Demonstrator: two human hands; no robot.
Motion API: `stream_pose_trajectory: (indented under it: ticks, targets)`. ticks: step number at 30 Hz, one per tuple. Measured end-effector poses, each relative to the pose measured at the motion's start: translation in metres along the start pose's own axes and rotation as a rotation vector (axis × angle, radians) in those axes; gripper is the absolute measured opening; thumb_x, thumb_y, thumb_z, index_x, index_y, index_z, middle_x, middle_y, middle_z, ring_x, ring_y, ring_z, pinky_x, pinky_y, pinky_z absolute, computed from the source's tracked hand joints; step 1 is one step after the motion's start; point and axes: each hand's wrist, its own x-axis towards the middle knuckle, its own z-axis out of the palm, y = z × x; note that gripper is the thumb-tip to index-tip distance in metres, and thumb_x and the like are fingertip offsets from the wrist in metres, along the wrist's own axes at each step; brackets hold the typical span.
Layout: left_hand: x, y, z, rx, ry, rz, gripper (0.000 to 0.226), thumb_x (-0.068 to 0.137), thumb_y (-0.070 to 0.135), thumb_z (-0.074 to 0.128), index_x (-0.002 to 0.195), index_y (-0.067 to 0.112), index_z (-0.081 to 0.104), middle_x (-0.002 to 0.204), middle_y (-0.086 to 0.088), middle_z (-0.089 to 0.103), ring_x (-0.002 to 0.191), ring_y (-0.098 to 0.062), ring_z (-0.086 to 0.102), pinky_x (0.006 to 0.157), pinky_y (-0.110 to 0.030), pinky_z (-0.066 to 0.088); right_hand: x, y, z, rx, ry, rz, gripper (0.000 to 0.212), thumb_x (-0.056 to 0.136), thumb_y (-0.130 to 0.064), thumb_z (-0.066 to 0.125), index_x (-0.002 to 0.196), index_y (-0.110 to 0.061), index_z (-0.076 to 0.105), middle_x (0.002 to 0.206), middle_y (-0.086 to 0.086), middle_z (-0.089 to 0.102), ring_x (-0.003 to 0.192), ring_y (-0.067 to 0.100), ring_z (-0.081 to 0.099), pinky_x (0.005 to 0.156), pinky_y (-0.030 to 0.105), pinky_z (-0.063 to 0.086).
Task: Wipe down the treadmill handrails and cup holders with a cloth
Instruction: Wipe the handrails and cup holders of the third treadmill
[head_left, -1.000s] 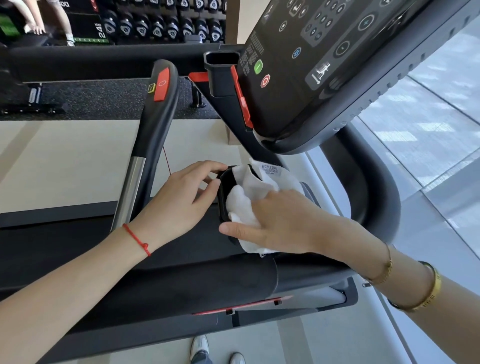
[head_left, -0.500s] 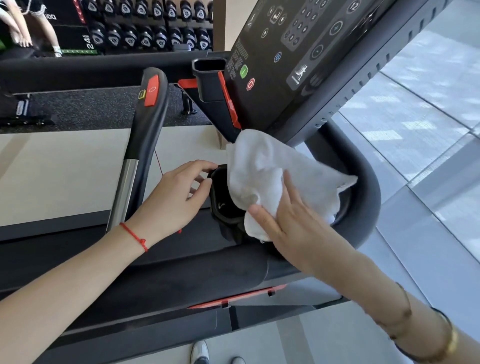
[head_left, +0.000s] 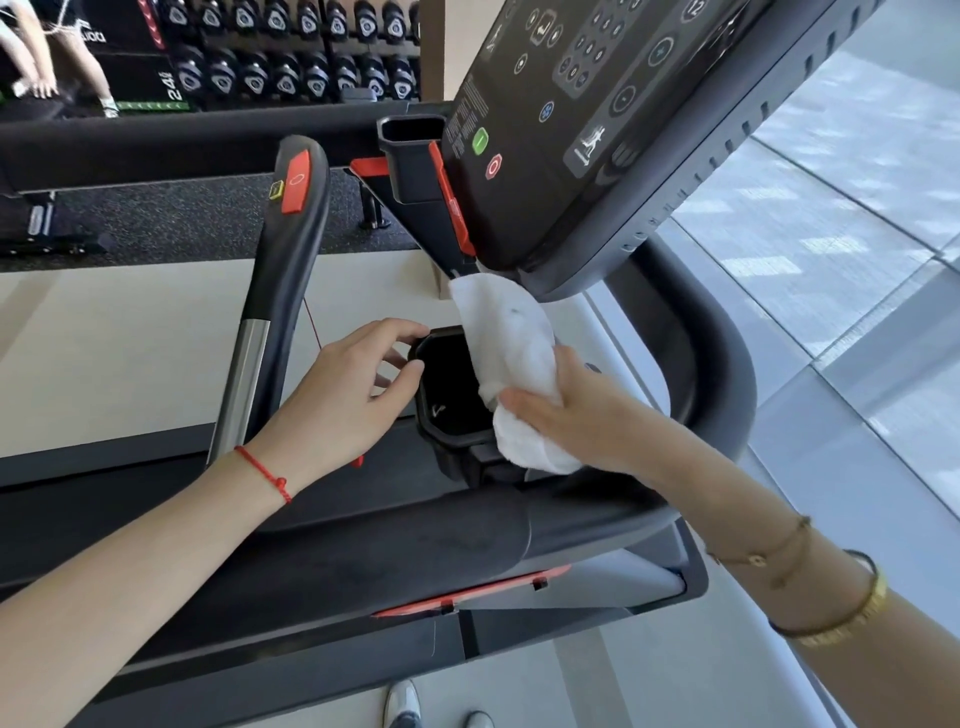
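Note:
A black cup holder (head_left: 451, 402) sits below the treadmill console, its inside dark and in view. My right hand (head_left: 582, 415) grips a white cloth (head_left: 511, 343) against the holder's right rim; the cloth's upper end stands up toward the console's underside. My left hand (head_left: 353, 395) rests on the holder's left rim, fingers curled over the edge. A thick black handrail (head_left: 395, 545) runs across in front of the holder and curves up on the right (head_left: 727, 374). An upright grip (head_left: 283, 249) with a red button stands at the left.
The dark console (head_left: 597, 130) with green and red buttons overhangs the cup holder closely. A second, rectangular holder (head_left: 413, 156) stands behind it. Dumbbell racks (head_left: 291, 67) and a person (head_left: 47, 47) are far back. My shoes (head_left: 405, 706) show on the floor below.
The cloth came out of the cup holder, spread open, then bunched into a narrower fold at the holder's right rim. My left hand stayed on the left rim.

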Motion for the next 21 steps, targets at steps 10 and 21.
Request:
stream_pose_trajectory:
  ticks: [10, 21]
  targets:
    - [0.002, -0.001, 0.002, -0.007, 0.01, -0.013, 0.026, 0.097, 0.025, 0.052, 0.122, 0.027, 0.059, 0.116, 0.015, 0.06, 0.102, 0.009, 0.054, 0.069, -0.001, 0.041, 0.027, -0.011, -0.01, 0.158, -0.027, 0.03, 0.057, 0.09, -0.042, 0.061, 0.128, -0.006, 0.039, 0.121, 0.01, 0.056, 0.11, 0.027, 0.056, 0.097, 0.045, 0.046]
    - [0.002, 0.005, 0.001, 0.022, 0.009, -0.03, 0.027, 0.097, 0.022, 0.052, 0.122, 0.028, 0.06, 0.113, 0.022, 0.059, 0.102, 0.009, 0.054, 0.071, 0.001, 0.04, 0.033, -0.009, -0.01, 0.076, -0.023, -0.027, 0.047, 0.094, -0.038, 0.057, 0.129, -0.008, 0.048, 0.121, 0.007, 0.059, 0.112, 0.024, 0.056, 0.092, 0.024, 0.046]
